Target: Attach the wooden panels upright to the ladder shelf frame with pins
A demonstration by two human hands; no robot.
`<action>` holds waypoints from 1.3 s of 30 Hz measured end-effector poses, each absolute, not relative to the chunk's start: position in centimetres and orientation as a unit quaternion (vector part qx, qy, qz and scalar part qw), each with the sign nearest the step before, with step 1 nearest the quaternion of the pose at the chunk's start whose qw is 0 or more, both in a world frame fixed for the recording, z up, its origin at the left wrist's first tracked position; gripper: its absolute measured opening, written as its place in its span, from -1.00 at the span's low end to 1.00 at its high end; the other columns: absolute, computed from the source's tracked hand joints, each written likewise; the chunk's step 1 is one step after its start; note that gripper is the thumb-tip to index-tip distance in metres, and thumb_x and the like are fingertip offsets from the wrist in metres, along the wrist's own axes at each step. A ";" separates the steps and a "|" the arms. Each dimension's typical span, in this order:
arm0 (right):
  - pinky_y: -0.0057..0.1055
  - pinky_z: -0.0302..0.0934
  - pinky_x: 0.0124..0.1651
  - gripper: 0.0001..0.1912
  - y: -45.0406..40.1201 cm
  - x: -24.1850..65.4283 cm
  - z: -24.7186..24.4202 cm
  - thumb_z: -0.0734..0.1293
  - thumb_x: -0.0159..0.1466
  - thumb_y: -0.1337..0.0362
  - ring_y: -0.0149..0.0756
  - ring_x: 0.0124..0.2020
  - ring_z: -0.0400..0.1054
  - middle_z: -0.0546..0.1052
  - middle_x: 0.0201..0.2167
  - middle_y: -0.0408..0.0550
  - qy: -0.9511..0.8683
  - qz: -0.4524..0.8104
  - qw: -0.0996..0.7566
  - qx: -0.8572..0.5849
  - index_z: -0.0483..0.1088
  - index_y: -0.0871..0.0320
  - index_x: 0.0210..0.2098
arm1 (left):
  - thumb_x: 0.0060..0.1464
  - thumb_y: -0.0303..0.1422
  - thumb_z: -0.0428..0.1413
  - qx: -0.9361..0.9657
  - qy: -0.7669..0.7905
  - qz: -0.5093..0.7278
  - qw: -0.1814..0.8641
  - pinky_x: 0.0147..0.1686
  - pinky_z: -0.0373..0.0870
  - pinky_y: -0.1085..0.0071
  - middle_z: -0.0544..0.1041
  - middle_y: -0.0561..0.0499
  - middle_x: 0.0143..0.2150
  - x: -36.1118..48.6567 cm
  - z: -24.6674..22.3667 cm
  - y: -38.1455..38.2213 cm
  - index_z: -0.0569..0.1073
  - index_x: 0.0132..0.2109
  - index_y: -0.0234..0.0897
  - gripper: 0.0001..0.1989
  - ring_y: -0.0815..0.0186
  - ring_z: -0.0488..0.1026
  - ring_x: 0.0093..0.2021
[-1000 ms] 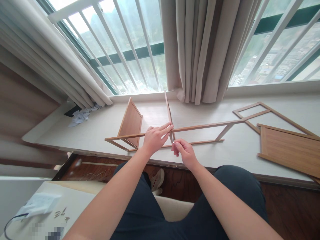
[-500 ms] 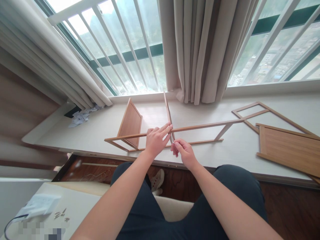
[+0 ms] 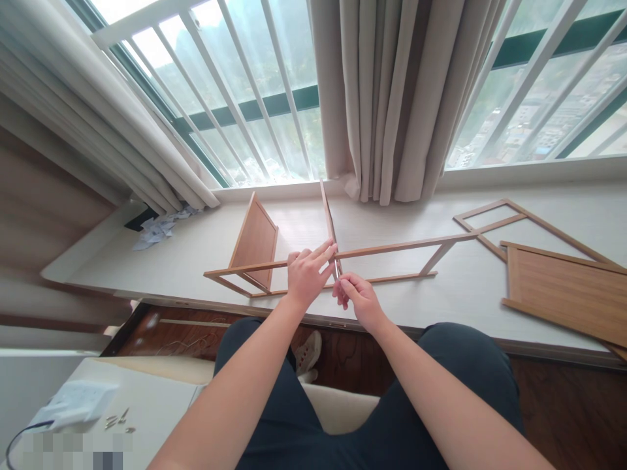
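A wooden frame (image 3: 401, 249) with long rails stands on its side on the white ledge. One wooden panel (image 3: 255, 243) rises from its left part, and a second panel (image 3: 328, 212), seen nearly edge-on, meets the rail at the middle. My left hand (image 3: 307, 273) grips the rail and the second panel where they meet, fingers on top. Just below that joint, my right hand (image 3: 356, 294) is closed in a pinch on a thin, shiny tool, mostly hidden by the fingers, that points up at the joint.
On the right of the ledge (image 3: 470, 294) lie another wooden frame (image 3: 563, 232) and a slatted panel (image 3: 568, 287). Paper scraps (image 3: 155, 232) sit at the far left. Small metal pieces (image 3: 116, 418) rest on a white surface (image 3: 161, 391) at the lower left. Curtains hang behind.
My right hand has turned slightly at the joint, and more of the thin tool shows. The left hand and the frame have hardly moved.
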State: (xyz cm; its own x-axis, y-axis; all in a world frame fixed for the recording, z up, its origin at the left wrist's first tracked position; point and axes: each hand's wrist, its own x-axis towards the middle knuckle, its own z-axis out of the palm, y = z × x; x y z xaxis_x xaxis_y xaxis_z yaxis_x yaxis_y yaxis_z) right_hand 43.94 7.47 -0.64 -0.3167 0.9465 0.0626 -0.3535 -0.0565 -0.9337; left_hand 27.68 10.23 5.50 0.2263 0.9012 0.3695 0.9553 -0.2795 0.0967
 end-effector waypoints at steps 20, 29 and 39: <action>-0.46 0.19 -0.49 -0.70 7.4 44.2 -1.8 0.38 0.39 -0.03 -0.38 -0.50 0.32 0.50 -0.42 -0.18 -0.503 0.599 0.513 -0.354 0.35 0.06 -0.21 | 0.40 -0.16 0.06 -0.774 -0.598 -0.192 0.082 0.06 0.32 0.08 0.46 0.14 0.35 27.8 5.1 10.2 0.51 0.30 0.10 -0.61 0.15 0.58 -0.04; -0.42 0.23 -0.46 -0.69 7.4 44.3 -1.2 0.35 0.40 -0.05 -0.36 -0.49 0.32 0.49 -0.43 -0.16 -0.523 0.585 0.501 -0.365 0.38 0.07 -0.22 | 0.41 -0.15 0.04 -0.771 -0.601 -0.196 0.084 0.05 0.32 0.07 0.47 0.14 0.34 27.8 5.0 10.2 0.52 0.28 0.10 -0.62 0.15 0.58 -0.05; -0.41 0.25 -0.46 -0.68 7.4 44.4 -0.9 0.32 0.42 -0.06 -0.35 -0.50 0.34 0.50 -0.45 -0.16 -0.560 0.551 0.494 -0.374 0.40 0.06 -0.22 | 0.40 -0.19 0.06 -0.769 -0.604 -0.193 0.080 0.06 0.33 0.07 0.46 0.13 0.35 27.9 5.2 10.2 0.52 0.28 0.10 -0.61 0.15 0.58 -0.05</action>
